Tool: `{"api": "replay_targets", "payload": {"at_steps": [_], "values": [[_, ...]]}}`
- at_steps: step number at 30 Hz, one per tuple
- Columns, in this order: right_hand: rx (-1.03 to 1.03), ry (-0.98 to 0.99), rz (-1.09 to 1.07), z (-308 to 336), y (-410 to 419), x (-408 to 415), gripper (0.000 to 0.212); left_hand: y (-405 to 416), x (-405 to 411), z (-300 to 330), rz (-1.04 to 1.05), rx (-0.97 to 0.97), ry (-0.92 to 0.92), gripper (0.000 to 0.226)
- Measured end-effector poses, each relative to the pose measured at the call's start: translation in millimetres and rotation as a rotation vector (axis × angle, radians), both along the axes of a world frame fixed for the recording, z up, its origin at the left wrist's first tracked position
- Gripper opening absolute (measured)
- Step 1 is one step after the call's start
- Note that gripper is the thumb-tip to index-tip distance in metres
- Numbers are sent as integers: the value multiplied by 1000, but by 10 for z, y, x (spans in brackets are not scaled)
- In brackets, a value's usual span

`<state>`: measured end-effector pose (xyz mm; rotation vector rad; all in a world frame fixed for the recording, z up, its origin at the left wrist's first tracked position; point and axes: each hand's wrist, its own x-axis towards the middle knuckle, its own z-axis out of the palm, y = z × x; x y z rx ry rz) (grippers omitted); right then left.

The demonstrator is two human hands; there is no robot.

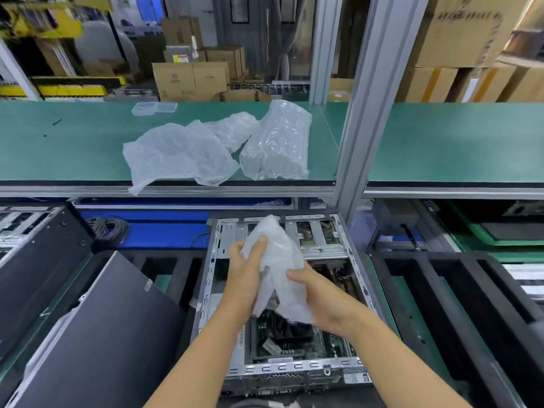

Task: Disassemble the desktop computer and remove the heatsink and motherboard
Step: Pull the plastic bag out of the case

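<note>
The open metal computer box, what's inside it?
Inside the open silver metal computer case lies a green motherboard with a black fan. Both hands grip a crumpled clear plastic bag, hiding the middle.

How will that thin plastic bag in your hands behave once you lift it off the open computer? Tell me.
Likely floppy: the plastic bag is crumpled and sags between the left hand and right hand. Probably very light, since it is thin and translucent. It may slip in a loose grip, or snag on parts inside the computer case below.
</note>
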<state>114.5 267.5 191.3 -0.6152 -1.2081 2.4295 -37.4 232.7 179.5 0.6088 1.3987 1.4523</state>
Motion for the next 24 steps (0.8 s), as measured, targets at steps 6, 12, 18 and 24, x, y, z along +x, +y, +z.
{"api": "replay_targets", "payload": {"at_steps": [6, 12, 18, 24], "values": [[106, -18, -110, -88, 172, -116, 48, 215, -122, -64, 36, -89, 280, 81], [-87, -36, -509, 3, 561, -141, 25, 330, -305, -87, -74, -34, 54, 108], [-194, 51, -642, 588, 1280, -355, 18, 304, -424, -259, -46, -26, -8, 73], [-370, 127, -736, 860, 1821, -417, 32, 275, -491, -430, -102, -27, -30, 71]]}}
